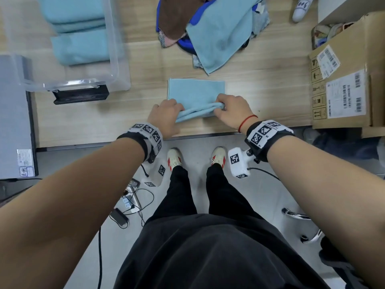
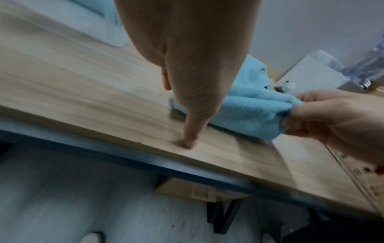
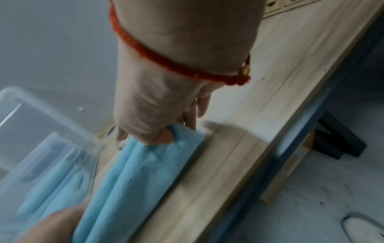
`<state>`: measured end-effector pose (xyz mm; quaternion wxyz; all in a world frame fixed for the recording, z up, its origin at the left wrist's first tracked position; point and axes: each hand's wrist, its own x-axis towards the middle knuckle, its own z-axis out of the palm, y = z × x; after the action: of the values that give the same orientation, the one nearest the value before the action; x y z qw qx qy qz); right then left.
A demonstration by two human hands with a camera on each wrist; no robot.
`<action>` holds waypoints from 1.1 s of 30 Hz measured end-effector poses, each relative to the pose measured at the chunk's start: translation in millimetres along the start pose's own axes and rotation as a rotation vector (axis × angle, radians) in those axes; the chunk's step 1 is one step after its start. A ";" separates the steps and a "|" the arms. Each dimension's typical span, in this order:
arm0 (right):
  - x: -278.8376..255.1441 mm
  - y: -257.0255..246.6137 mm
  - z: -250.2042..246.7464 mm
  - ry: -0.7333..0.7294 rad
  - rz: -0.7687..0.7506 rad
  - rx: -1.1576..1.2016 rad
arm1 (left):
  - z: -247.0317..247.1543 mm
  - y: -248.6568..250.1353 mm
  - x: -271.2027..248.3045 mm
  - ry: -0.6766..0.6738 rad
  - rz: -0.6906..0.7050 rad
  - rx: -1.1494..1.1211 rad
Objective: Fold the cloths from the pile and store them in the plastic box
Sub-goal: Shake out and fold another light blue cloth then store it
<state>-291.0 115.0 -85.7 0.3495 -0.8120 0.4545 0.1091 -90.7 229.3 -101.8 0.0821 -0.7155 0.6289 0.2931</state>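
- Light blue terry cloth (image 1: 195,94), partly folded: it is lying on the pale wooden tabletop (image 1: 260,90), just on the person's side of the pile of unfolded cloths (image 1: 208,24), with its near edge gathered up and rising off the wood.
- Left hand (image 1: 164,115): it is gripping the near left end of the cloth; the head view is showing curled fingers, and the left wrist view is showing one fingertip (image 2: 190,141) pressing on the tabletop beside the cloth.
- Right hand (image 1: 231,110): thumb and fingers are pinching the bunched near right end, with several layers showing in the right wrist view.
- Handling, judged: the cloth is looking light, soft and limp, sagging between the two grips, not slippery or fragile; holding both corners of one edge is likely keeping the fold square.
- Clear plastic storage box (image 1: 116,59): it is standing well to the left of the cloth, with folded blue cloths (image 1: 81,46) inside.
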 end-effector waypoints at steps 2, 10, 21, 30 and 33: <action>3.7 1.9 -5.7 -0.008 0.052 0.113 | -3.9 -4.8 3.7 0.043 -0.078 -0.143; 30.5 4.5 -18.0 0.014 0.263 0.358 | -8.4 -30.7 23.2 0.137 -0.280 -0.839; 47.6 4.0 -18.4 0.062 0.392 0.293 | -9.1 -36.8 52.4 0.017 -0.368 -0.525; 54.3 8.2 -10.4 0.131 0.420 0.153 | -21.7 -26.0 57.6 0.000 -0.474 -0.471; 54.6 6.5 -13.2 0.276 0.300 0.062 | -25.6 -21.4 58.6 0.022 -0.568 -0.552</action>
<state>-267.4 67.8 -106.1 0.2885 -0.7312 0.6172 0.0339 -60.1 171.1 -117.0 -0.0422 -0.8594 0.3043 0.4088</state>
